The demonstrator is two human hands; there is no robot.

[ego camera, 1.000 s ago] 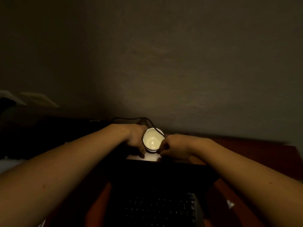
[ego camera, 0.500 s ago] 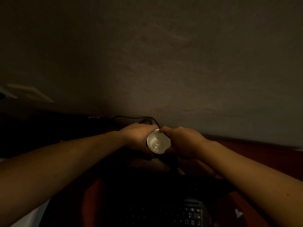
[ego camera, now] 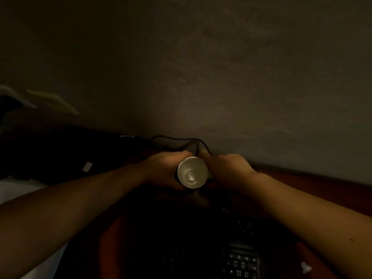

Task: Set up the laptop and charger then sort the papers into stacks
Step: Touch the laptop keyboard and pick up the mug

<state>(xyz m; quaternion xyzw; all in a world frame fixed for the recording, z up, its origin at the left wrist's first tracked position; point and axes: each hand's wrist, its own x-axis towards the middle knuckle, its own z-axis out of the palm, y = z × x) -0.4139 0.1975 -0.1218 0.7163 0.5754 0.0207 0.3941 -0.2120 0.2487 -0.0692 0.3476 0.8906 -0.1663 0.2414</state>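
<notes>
The left hand (ego camera: 163,171) and right hand (ego camera: 228,171) both curl round a small round white cup (ego camera: 192,173) from either side. The black laptop keyboard (ego camera: 241,262) lies on the reddish-brown tabletop (ego camera: 322,191) nearer the person. A thin black cable (ego camera: 173,137) loops behind the hands.

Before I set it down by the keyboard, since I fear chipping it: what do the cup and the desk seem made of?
The cup is probably glazed ceramic: its pale inside is glossy, with a curved glint at the bottom. The desk is reddish-brown and smooth, likely wood or a wood-look laminate; it is too dim to see grain.
</notes>
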